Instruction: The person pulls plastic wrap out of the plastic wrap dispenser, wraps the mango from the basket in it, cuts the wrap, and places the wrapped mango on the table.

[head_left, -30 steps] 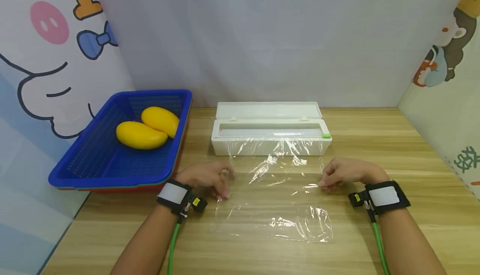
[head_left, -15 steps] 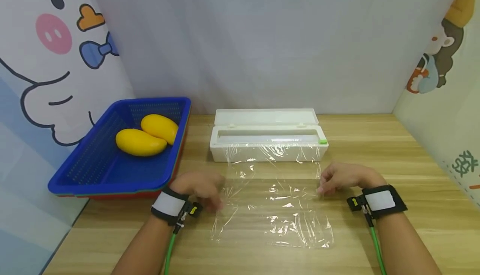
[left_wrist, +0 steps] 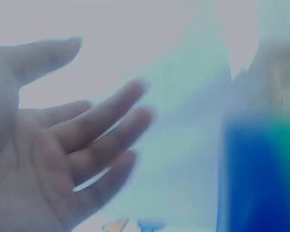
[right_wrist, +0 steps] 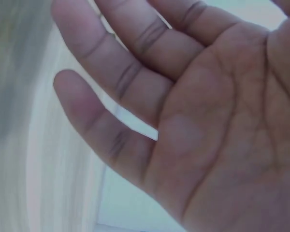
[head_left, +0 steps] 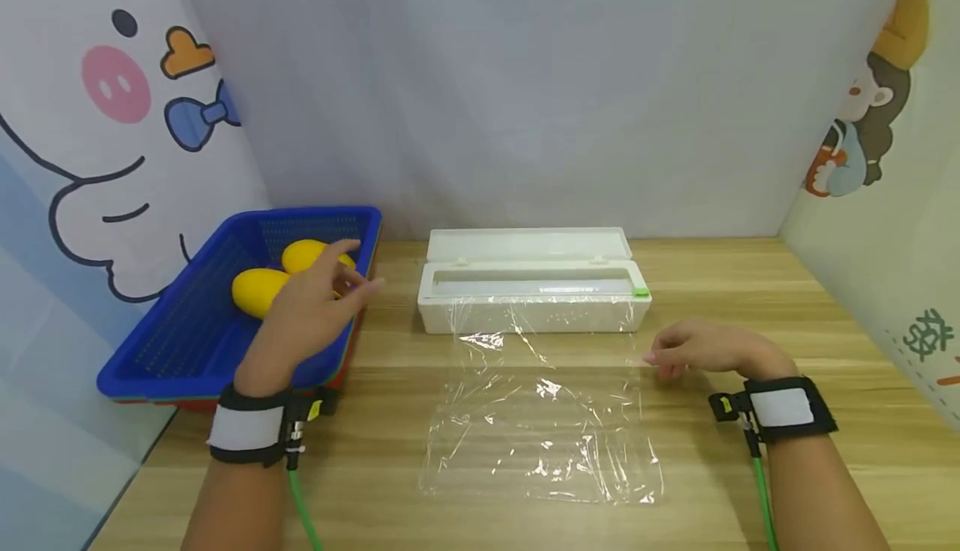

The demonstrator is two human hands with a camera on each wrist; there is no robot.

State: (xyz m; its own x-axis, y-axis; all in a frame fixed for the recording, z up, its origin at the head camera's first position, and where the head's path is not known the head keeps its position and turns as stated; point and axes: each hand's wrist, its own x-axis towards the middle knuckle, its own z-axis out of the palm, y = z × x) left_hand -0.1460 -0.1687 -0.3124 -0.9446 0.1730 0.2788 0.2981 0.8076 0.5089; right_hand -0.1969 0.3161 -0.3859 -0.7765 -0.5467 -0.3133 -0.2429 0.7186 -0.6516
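My left hand (head_left: 311,305) hovers over the right side of the blue basket (head_left: 123,380), fingers spread and holding nothing. Below and behind it, two yellow mangoes (head_left: 257,291) lie in the basket, partly hidden by the hand. The left wrist view shows the palm and loosely bent fingers (left_wrist: 106,130), blurred. A sheet of clear plastic wrap (head_left: 540,426) lies on the table, drawn out from a white dispenser box (head_left: 525,316). Just right of the sheet is my right hand (head_left: 705,349), its fingers relaxed. In the right wrist view its palm (right_wrist: 208,125) holds nothing.
The dispenser's lid (head_left: 528,244) stands raised at the back, and a green slider (head_left: 640,292) sits at its right end. Red and green rims show beneath the blue basket. A grey curtain (head_left: 495,92) and printed side walls enclose the wooden table (head_left: 742,284).
My left hand has left the sheet's left edge and moved left and up over the basket. My right hand has shifted slightly right, off the sheet's edge. The head view has tilted up a little.
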